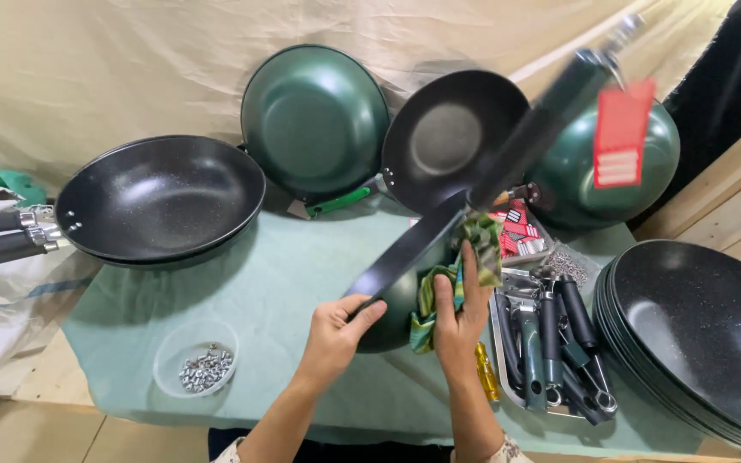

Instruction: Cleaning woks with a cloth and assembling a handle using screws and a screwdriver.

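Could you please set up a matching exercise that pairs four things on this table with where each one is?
Things:
1. Plastic bowl of screws
2. Patterned cloth
3. Loose pan handles
4. Red tag

Places:
A. In the metal tray
B. Under the right hand
C. Near the table's front left edge
D. Hanging from the tilted pan's handle

Pairs: 1-C, 2-B, 3-A, 4-D

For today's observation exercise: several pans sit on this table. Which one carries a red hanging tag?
The dark green pan tilted on edge in the hands, left hand gripping its rim. A red tag hangs from its long handle; no other pan shows one.
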